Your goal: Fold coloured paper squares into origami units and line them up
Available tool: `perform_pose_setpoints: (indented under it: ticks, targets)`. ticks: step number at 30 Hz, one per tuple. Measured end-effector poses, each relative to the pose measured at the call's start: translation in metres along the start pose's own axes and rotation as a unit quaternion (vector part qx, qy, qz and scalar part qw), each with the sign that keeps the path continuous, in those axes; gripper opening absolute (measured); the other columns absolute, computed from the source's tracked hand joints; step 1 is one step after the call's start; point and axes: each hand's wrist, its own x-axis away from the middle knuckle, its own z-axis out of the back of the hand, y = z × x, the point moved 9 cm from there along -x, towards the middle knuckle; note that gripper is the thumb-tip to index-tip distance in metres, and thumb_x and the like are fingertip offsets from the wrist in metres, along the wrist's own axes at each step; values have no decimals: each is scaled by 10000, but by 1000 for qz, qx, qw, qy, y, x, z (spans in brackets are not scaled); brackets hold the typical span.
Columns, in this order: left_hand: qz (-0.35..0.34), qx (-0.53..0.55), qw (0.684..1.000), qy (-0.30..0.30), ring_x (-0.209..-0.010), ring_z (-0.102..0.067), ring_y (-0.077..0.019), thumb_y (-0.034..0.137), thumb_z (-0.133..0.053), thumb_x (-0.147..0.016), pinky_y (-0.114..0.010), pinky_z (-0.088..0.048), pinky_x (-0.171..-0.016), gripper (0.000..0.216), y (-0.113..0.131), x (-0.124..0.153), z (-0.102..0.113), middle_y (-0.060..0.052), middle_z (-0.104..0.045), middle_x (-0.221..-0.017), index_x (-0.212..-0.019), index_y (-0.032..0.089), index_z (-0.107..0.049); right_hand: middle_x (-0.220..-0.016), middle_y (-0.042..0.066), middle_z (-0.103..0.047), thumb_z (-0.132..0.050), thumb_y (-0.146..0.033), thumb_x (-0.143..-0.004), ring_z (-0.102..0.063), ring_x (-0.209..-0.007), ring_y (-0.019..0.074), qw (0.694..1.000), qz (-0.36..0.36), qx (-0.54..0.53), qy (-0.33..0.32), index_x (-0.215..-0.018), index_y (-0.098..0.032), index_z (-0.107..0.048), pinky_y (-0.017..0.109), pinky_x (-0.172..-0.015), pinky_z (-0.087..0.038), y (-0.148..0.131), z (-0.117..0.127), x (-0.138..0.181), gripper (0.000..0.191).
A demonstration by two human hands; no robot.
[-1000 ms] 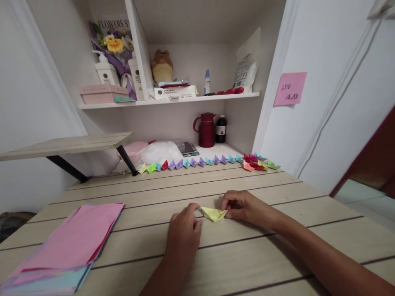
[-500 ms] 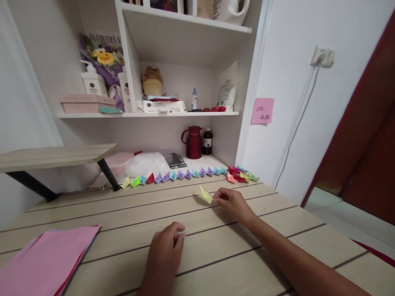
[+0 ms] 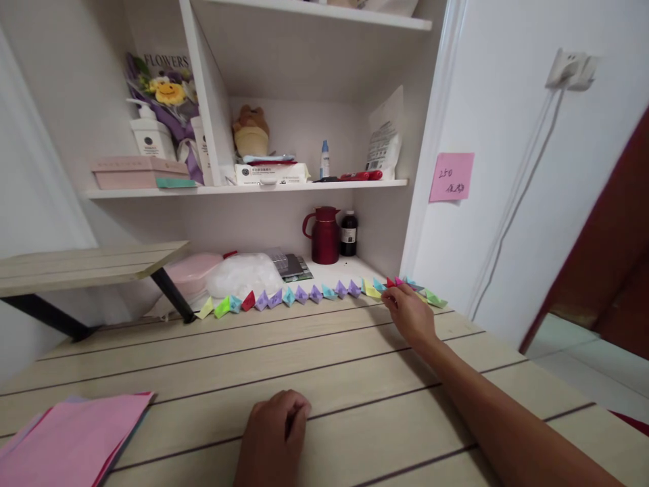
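A pale yellow folded paper boat point(image 3: 371, 289) is pinched by one end in the fingers of my right hand point(image 3: 410, 312), near the back of the table. It is close to a row of small paper boats point(image 3: 301, 293) in purple, blue, red, green and yellow along the table's back edge. Several more boats point(image 3: 435, 299) cluster at the row's right end, partly hidden behind my right hand. My left hand point(image 3: 278, 426) rests on the front part of the table with its fingers curled together; I see nothing in them.
Pink and other coloured paper sheets point(image 3: 76, 433) lie stacked at the front left. A small raised wooden stand point(image 3: 96, 262) is at the left. Behind the row, a shelf holds a dark red jug point(image 3: 325, 235), a dark bottle point(image 3: 349, 233) and a white plastic bag point(image 3: 246, 276).
My right hand has carried the yellow paper boat back and to the right, up to the row. My left hand has stayed near the front, its fingers a little more closed. The view has shifted slightly.
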Motion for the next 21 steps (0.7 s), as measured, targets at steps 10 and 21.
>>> perform_pose_setpoints:
  ticks: [10,21]
  targets:
    - [-8,-3,1000,-4,-839,-602,-201,279,-431,-866,-296,-400,-795,249,6,0,2,-18,-702,-834,-776,229,-657,-999,73,-587,-574,-265,-827,-492,-908,234,993,25,113,17,-777,-233,-722,309,-691,-314,7,10,-4,159]
    - [-16,-1,1000,-9,-860,-599,-206,256,-420,-862,-326,-406,-827,266,8,4,2,-28,-711,-871,-814,227,-680,-1016,79,-604,-576,-266,-834,-465,-957,261,983,62,173,-20,-813,-237,-723,360,-758,-295,-1,-6,-1,151]
